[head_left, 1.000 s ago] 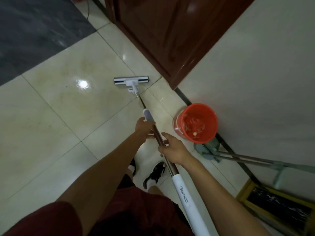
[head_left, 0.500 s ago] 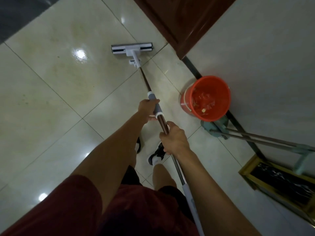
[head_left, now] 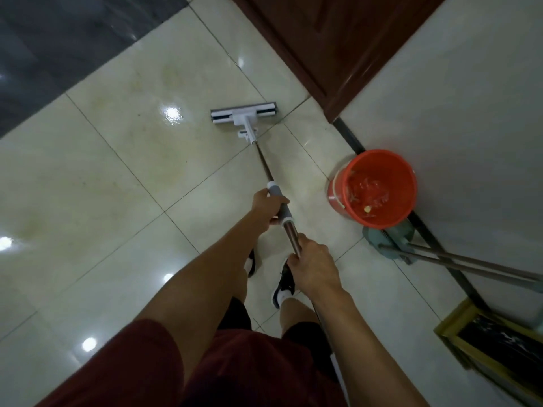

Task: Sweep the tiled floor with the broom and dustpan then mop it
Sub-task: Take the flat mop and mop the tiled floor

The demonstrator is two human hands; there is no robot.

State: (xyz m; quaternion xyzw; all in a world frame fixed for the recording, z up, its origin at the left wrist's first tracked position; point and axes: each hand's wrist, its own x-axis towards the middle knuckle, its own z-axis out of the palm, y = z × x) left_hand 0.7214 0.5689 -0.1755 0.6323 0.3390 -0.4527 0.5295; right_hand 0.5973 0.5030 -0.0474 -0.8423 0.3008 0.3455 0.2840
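The fingers [head_left: 295, 261] of the right hand [head_left: 316, 270] are curled round the bare metal of the mop handle [head_left: 289, 230], low on the shaft and nearest the body. Just ahead, the fingers of the left hand [head_left: 267, 208] are wrapped about the grey sleeve [head_left: 280, 205] on the same handle, so the mop is gripped at two points. Below the hands, two dark shoes [head_left: 283, 284] are seen on the tiled floor [head_left: 88, 177], close behind the shaft.

Further out, the handle is angled forward to the flat mop head [head_left: 244, 113], which lies on the pale tiles with its right end near the corner of the dark wooden door [head_left: 332, 48]. Faint yellowish staining is visible on the tile to the left of the head.

To the right, a red bucket [head_left: 373, 188] stands against the wall [head_left: 470, 98], and a green broom [head_left: 390, 240] is laid beside it, its long handle stretched across the floor towards the right. A gold-framed object [head_left: 446, 330] lies at the lower right.

The floor appears glossy and may be wet, so a slip could follow from a careless step. If the stroke is swung wide to the right, the door frame could be struck, or the bucket knocked and tipped. The broom handle could be tripped over when stepping that way.
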